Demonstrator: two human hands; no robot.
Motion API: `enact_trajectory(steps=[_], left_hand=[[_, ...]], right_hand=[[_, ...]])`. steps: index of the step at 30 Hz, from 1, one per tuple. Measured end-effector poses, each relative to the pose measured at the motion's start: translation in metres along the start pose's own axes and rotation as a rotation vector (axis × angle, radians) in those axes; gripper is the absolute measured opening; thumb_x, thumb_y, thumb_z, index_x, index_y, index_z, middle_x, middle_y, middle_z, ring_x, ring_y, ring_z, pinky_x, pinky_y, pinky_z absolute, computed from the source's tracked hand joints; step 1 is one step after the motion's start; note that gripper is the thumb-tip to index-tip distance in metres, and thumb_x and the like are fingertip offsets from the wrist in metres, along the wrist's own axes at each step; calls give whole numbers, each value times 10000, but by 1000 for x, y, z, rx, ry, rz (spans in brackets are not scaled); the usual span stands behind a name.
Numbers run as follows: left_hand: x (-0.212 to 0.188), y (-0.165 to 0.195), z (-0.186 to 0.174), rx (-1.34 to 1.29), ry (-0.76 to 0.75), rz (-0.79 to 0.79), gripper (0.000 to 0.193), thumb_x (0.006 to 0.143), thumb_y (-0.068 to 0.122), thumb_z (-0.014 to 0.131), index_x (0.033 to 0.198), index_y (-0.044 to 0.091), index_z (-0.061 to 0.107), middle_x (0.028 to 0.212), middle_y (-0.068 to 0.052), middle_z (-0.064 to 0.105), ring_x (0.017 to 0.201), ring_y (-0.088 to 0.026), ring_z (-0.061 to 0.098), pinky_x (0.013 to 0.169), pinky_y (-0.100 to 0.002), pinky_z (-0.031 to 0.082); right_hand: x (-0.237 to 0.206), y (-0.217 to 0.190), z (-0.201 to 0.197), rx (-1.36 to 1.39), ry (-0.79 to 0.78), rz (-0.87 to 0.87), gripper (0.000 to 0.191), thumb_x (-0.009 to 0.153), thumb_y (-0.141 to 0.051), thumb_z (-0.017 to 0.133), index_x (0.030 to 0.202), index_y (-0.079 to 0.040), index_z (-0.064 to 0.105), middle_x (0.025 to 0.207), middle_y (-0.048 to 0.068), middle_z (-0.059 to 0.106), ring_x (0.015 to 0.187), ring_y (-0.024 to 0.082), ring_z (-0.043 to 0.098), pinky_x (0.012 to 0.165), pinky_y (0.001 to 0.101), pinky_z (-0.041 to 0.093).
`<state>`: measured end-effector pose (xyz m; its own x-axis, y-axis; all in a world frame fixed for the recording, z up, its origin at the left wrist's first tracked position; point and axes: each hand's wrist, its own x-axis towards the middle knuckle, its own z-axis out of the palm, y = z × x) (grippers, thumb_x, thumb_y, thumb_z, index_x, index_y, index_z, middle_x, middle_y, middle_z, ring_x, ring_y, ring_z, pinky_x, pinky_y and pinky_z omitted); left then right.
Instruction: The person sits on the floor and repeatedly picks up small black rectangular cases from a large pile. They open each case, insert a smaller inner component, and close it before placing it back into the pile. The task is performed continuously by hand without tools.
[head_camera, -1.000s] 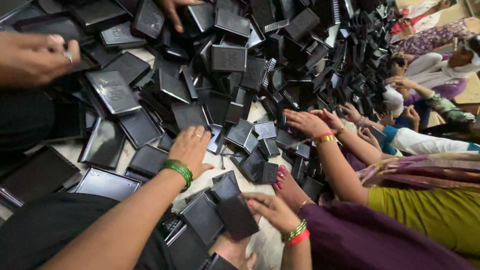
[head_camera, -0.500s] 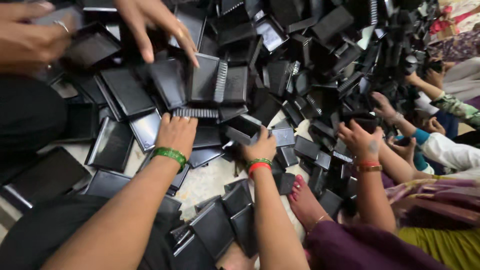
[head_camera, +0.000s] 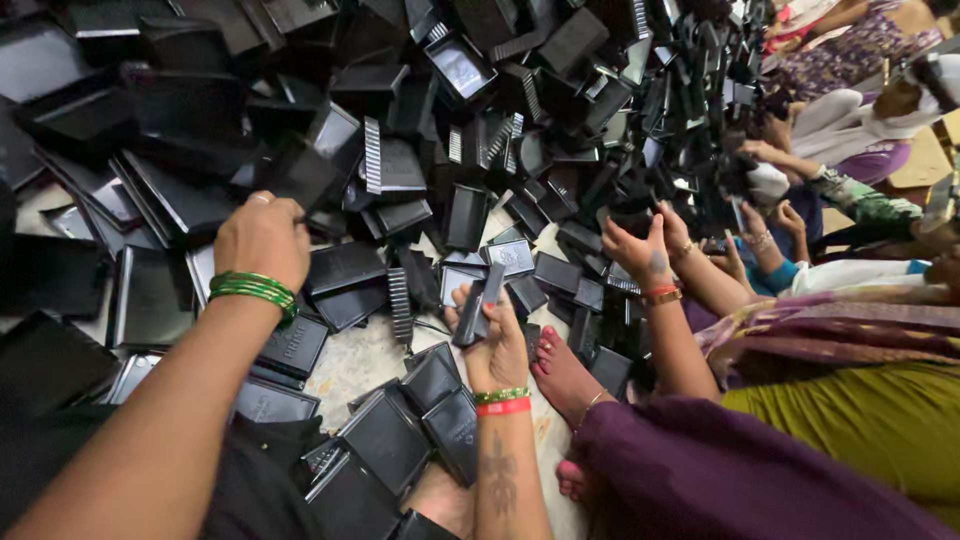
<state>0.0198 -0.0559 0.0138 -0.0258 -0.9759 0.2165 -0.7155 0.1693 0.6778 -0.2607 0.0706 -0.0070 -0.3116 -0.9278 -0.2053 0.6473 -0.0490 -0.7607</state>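
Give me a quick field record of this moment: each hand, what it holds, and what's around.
left hand: closed on the edge of a black tray, lifted off the pile
right hand: grips a small black tray upright
pile: many black plastic trays, heaped loosely
floor: pale patch showing between trays
nearby: another person's hand raised at the pile; a bare foot

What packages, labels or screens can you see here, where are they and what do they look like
No labels, signs or screens show.
Pile of black trays: heaped across the floor, shallow, rectangular, glossy.
Black tray: at the left hand, tilted.
Narrow black piece: in the right hand, long, thin.
Flat trays: nearest the camera, dark grey-black.
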Motion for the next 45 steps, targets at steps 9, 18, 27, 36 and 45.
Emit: enact_trajectory(steps=[9,18,27,36,45], left_hand=[[-30,8,12,-1392,-850,-298,241,997,208,598,1061,14,725,965,-27,756,862,-109,683,801,-317,530],[-39,30,60,-524,-153,-109,310,1029,333,602,1122,65,725,1025,-157,737,937,-297,737,823,-394,522],[-56,60,54,-1382,-511,-366,444,995,382,591,1142,-14,730,1004,-60,739,876,-116,652,781,-288,528],[-74,68,60,-1457,-433,-280,443,1038,346,504,1239,-9,677,1127,-41,739,1017,-102,649,923,-265,506],[-75,62,50,-659,-184,217,354,1026,335,614,1127,34,769,1180,-176,753,1060,-305,670,931,-360,500]], right_hand=[[-34,20,82,435,-87,226,473,827,-200,674,1255,-2,637,1278,165,683,1202,343,643,1123,522,426],[-41,25,113,130,-260,24,515,921,-106,590,1433,-77,535,1292,83,665,1196,234,630,1107,409,458],[-39,33,117,-201,-43,-126,554,906,-98,567,1452,-38,498,1264,80,647,1134,183,631,1022,348,485],[-34,37,113,-254,-54,-212,604,954,-30,536,1550,-30,440,1291,119,635,1077,173,631,968,330,513],[-23,45,66,-611,57,-311,446,1034,-358,439,1426,-146,459,1154,42,651,983,130,612,888,297,515]])
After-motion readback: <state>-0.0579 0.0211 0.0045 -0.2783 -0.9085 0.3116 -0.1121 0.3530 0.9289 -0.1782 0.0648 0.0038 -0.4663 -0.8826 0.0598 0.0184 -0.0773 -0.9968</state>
